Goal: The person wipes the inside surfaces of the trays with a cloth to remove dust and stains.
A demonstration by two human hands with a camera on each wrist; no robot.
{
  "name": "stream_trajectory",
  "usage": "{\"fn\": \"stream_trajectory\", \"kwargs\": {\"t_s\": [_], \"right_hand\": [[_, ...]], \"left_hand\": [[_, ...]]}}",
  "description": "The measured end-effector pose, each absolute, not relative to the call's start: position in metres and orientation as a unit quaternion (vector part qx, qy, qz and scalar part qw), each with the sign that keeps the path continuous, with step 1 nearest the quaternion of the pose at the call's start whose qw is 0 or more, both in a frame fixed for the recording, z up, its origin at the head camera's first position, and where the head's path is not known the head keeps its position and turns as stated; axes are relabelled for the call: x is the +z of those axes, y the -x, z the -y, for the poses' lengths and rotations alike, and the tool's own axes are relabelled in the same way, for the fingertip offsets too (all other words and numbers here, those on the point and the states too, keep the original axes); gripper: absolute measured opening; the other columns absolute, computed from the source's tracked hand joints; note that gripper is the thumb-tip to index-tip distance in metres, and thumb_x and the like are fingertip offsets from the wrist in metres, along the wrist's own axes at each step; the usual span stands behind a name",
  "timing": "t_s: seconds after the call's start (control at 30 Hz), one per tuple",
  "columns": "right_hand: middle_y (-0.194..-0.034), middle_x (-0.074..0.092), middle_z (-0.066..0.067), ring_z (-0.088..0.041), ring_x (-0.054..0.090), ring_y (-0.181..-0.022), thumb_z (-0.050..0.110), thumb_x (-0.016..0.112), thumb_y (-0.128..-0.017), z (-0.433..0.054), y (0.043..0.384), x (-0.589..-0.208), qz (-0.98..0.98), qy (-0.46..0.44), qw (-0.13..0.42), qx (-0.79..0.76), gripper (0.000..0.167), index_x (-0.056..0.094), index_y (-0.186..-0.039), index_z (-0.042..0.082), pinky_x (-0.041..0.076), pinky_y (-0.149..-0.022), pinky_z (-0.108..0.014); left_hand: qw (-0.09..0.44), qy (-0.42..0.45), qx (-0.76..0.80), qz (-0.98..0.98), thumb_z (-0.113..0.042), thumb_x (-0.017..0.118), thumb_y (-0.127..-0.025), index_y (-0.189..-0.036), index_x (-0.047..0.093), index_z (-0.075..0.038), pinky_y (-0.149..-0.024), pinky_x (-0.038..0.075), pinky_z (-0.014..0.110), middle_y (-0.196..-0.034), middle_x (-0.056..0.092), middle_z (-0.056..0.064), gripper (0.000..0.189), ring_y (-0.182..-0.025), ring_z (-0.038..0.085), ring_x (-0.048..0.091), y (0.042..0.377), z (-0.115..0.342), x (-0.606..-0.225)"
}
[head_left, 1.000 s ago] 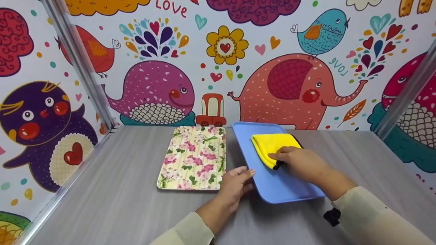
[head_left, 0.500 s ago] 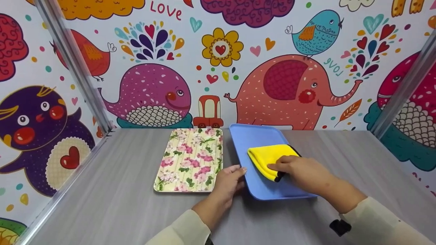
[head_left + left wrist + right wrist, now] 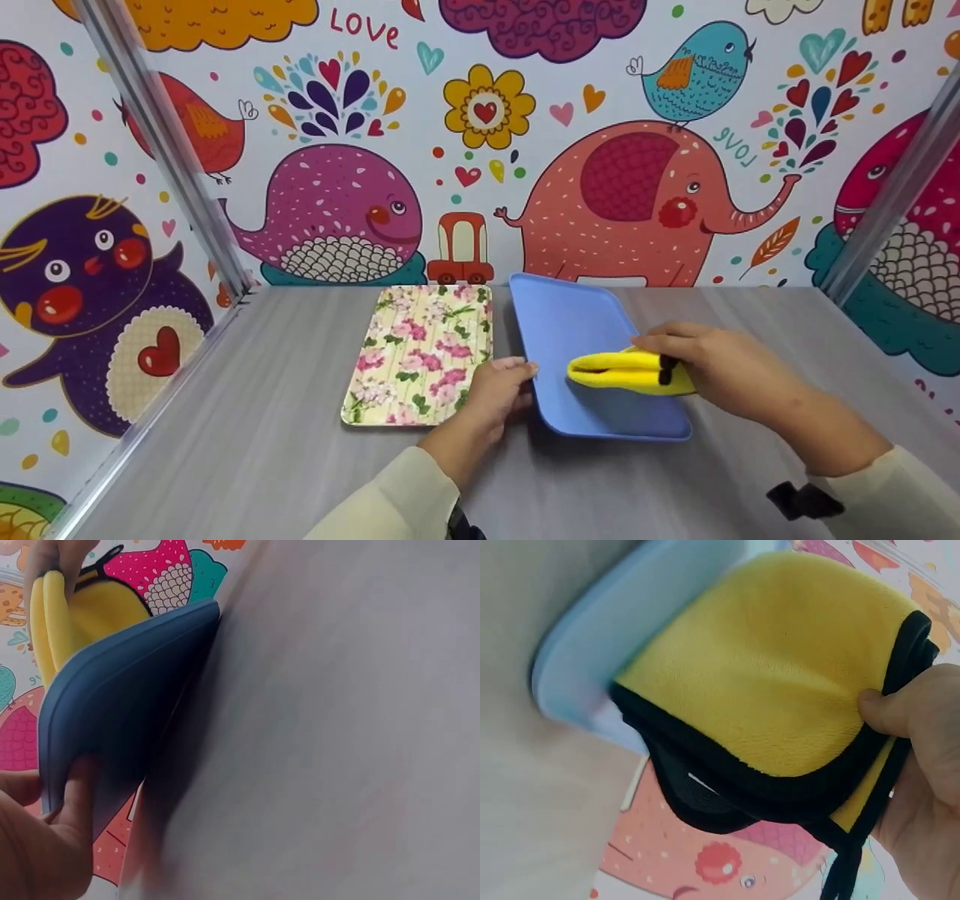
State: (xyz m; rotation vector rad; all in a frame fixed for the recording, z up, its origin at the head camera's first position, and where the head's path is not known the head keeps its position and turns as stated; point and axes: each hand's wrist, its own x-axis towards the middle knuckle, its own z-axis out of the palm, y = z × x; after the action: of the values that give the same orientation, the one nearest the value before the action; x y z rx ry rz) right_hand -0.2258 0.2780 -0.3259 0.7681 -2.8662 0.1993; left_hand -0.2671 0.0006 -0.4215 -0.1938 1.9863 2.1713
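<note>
A blue tray [image 3: 570,322] is tilted, its left edge raised off the table. My left hand [image 3: 499,390] grips that left edge; in the left wrist view the thumb and fingers pinch the tray [image 3: 112,712] from both faces. A folded yellow cloth [image 3: 615,371] with black trim is over the tray's lower right part, pinched in my right hand [image 3: 712,367]. Seen from the right wrist, the cloth [image 3: 772,667] hangs from the thumb and fingers with a black loop below. Whether its far edge touches the tray cannot be told.
A floral tray [image 3: 420,352] with pink flowers lies flat on the grey table [image 3: 262,427], left of the blue tray and close to my left hand. A wall with cartoon animals [image 3: 622,202] stands behind the table, with metal posts [image 3: 161,142] at the corners.
My right hand has moved toward me and to the right across the blue tray, and the cloth has turned from lying flat to edge-on. My left hand keeps its grip on the tray's edge.
</note>
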Motion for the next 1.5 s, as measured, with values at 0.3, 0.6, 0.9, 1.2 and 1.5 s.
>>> {"fn": "stream_trajectory", "kwargs": {"t_s": [0.3,0.6,0.9,1.2,1.5], "right_hand": [[-0.128,0.070,-0.003,-0.033,0.069,-0.110,-0.005,0.075,-0.088,-0.306,0.222,-0.325,0.962,-0.242,0.093,0.088,0.064,0.066,-0.140,0.031,0.061,-0.091,-0.055],[-0.126,0.071,-0.008,-0.033,0.067,-0.105,-0.007,0.071,-0.090,-0.329,0.220,-0.321,0.966,-0.208,0.114,0.104,0.059,0.067,-0.138,0.026,0.059,-0.091,-0.060],[-0.127,0.069,-0.011,-0.034,0.066,-0.105,-0.005,0.068,-0.094,-0.347,0.225,-0.322,0.971,-0.190,0.107,0.099,0.056,0.065,-0.141,0.024,0.058,-0.091,-0.061],[-0.131,0.066,-0.020,-0.044,0.063,-0.107,-0.006,0.066,-0.093,-0.358,0.236,-0.327,0.984,-0.136,0.084,0.073,0.058,0.061,-0.145,0.019,0.054,-0.095,-0.066],[-0.138,0.059,-0.026,-0.052,0.058,-0.113,-0.003,0.066,-0.094,-0.378,0.252,-0.336,0.992,-0.091,0.073,0.040,0.058,0.056,-0.149,0.015,0.049,-0.095,-0.071]], "left_hand": [[0.068,0.034,0.657,-0.750,-0.009,0.068,-0.097,-0.103,0.075,0.004,-0.074,0.063,0.035,-0.098,0.070,0.009,0.017,-0.080,0.013,0.064,0.277,0.004,-0.417],[0.011,-0.018,0.490,-0.872,-0.006,0.067,-0.090,-0.062,0.059,-0.010,-0.048,0.036,0.025,-0.055,0.045,-0.004,0.029,-0.054,0.013,0.045,0.291,0.008,-0.415],[0.006,-0.036,0.337,-0.941,-0.007,0.067,-0.088,-0.078,0.065,-0.005,-0.064,0.051,0.036,-0.077,0.064,0.005,0.011,-0.069,0.018,0.053,0.296,0.004,-0.412],[-0.018,-0.067,0.227,-0.971,-0.005,0.061,-0.094,-0.098,0.072,0.001,-0.083,0.060,0.045,-0.101,0.074,0.016,0.013,-0.094,0.030,0.072,0.295,0.000,-0.416],[-0.027,-0.074,0.212,-0.974,-0.002,0.057,-0.097,-0.106,0.072,0.003,-0.091,0.059,0.045,-0.106,0.074,0.018,0.018,-0.102,0.033,0.072,0.296,-0.002,-0.419]]}}
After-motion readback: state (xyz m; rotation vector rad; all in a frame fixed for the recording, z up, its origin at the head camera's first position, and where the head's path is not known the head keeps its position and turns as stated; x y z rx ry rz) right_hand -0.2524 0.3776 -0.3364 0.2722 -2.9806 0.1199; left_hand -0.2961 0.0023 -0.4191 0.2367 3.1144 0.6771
